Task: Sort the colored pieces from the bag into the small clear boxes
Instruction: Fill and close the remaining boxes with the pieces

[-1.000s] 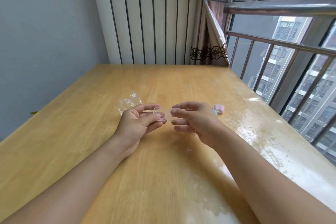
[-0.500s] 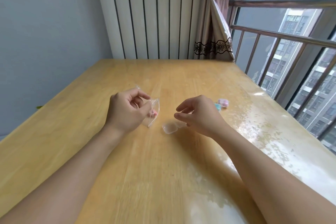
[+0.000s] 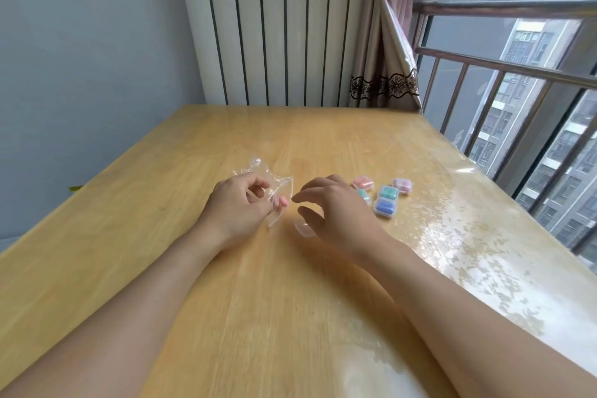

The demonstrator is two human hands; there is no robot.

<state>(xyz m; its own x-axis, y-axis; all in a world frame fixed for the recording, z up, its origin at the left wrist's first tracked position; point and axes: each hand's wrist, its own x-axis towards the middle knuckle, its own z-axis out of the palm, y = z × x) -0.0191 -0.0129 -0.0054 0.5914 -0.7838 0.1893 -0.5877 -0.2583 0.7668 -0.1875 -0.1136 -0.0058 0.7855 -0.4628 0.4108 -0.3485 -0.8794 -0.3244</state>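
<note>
Head view: the left hand [image 3: 237, 203] pinches the crumpled clear bag [image 3: 273, 186] over the wooden tabletop [image 3: 193, 268], its fingers [image 3: 258, 186] curled into the plastic. A pink piece [image 3: 283, 202] sits at the bag's lower edge, just beside those fingers. The right hand [image 3: 336, 210] hovers just right of the bag, fingers loosely bent and apart, holding nothing. An empty clear box [image 3: 303, 229] lies on the tabletop partly under its thumb. Beyond the right hand stand filled boxes: pink [image 3: 363, 182], lilac [image 3: 402, 185], teal [image 3: 387, 192], blue [image 3: 385, 206], and a green one [image 3: 364, 195] half hidden.
</note>
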